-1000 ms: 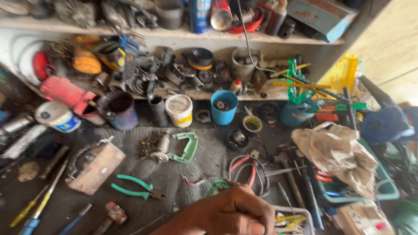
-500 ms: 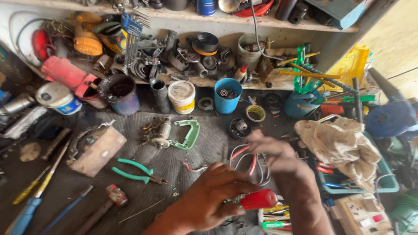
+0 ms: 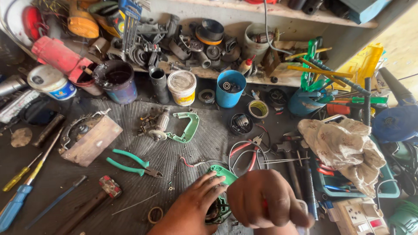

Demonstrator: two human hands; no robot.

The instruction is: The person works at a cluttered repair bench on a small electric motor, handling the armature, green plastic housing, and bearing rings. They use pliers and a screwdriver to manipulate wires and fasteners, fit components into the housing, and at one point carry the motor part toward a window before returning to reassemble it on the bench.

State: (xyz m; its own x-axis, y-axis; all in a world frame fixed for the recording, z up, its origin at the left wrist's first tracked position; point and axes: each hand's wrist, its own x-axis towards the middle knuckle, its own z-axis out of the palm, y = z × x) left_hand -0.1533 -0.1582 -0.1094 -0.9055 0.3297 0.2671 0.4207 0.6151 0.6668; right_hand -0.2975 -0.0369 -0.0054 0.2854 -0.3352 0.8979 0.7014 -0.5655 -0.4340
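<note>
Cluttered with tools, the dark workshop table (image 3: 183, 156) sits below a crowded shelf (image 3: 261, 74). At six o'clock the left hand (image 3: 196, 204) lies with its grip spread on a green plastic power-tool housing (image 3: 224, 174). The right hand (image 3: 261, 198), beside it toward five o'clock, is clenched in a fist around a mostly hidden red-handled tool (image 3: 264, 203). Green-handled pliers (image 3: 130, 163) lie at nine o'clock.

1 head-worn view, steeply downward and forward, close over a cluttered workbench (image 3: 52, 174) toward shelves (image 3: 278, 13).
</note>
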